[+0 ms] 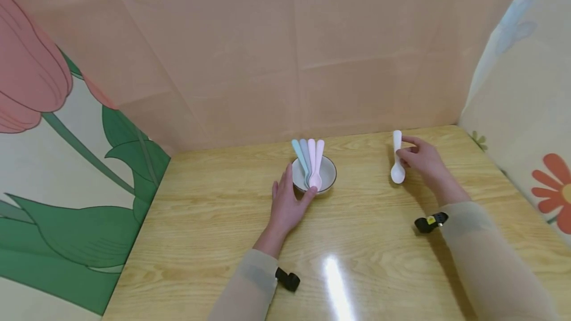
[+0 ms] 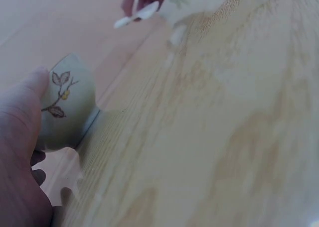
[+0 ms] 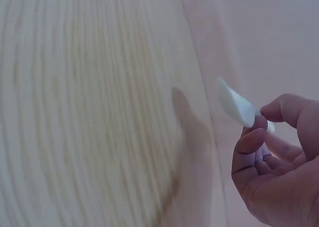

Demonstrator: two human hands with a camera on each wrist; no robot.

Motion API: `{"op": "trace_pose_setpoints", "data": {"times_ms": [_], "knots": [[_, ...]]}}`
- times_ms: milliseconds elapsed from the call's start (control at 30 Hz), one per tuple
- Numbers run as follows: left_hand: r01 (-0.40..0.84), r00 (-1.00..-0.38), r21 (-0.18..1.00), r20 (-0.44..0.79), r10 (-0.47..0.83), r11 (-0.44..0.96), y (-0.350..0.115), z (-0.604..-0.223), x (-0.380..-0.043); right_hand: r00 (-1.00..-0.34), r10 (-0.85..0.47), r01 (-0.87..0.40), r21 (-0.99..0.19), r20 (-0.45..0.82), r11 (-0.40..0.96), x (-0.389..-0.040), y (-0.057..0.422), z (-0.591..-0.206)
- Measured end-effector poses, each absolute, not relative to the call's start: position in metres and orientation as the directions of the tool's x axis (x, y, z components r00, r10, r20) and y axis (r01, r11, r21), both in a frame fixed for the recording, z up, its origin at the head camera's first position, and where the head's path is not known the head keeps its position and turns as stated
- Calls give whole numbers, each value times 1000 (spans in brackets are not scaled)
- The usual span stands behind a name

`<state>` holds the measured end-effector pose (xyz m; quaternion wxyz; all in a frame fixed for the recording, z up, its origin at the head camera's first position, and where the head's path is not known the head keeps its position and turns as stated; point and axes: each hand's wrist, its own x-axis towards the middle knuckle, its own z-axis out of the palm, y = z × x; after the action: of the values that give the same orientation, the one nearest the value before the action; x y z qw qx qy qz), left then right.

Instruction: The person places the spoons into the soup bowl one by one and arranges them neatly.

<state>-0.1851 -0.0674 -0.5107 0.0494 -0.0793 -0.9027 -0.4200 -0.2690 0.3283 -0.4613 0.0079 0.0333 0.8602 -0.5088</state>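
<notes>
A white bowl [image 1: 329,175] with a dark rim stands on the wooden table, and a painted leafy branch shows on its outer wall [image 2: 62,100] in the left wrist view. My left hand [image 1: 287,207] grips the bowl's near left side, the thumb at the front rim and the fingers along the left. Several small spoons [image 1: 314,162] in teal, greyish lilac and pink lean in the bowl, handles pointing away. Off to the right, my right hand [image 1: 421,160] pinches a white spoon [image 1: 398,173] by its handle, bowl end toward me. Its shadow falls apart from it, so the spoon is above the table.
The wooden table [image 1: 214,222] ends at a pinkish cloth backdrop [image 1: 241,63] just behind the bowl. A cloth printed with tulips [image 1: 80,162] hangs at the left, and a flowered cloth [image 1: 526,113] at the right. Light glares on the tabletop's front.
</notes>
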Motion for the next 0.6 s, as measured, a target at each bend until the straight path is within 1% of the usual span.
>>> {"op": "trace_pose_setpoints", "data": {"times_ms": [233,433,600], "knots": [[179,-984,752,147,103,634,-67,-510,-184,-1000,-5,15,-898,-19,439,-265,312,-454],[178,-984,749,147,102,638,-68,-510,-183,-1000,-22,-9,-920,0,392,-259,296,-444],[176,-984,749,144,103,639,-68,-508,-182,-999,-32,-25,-942,15,333,-259,285,-443]]}}
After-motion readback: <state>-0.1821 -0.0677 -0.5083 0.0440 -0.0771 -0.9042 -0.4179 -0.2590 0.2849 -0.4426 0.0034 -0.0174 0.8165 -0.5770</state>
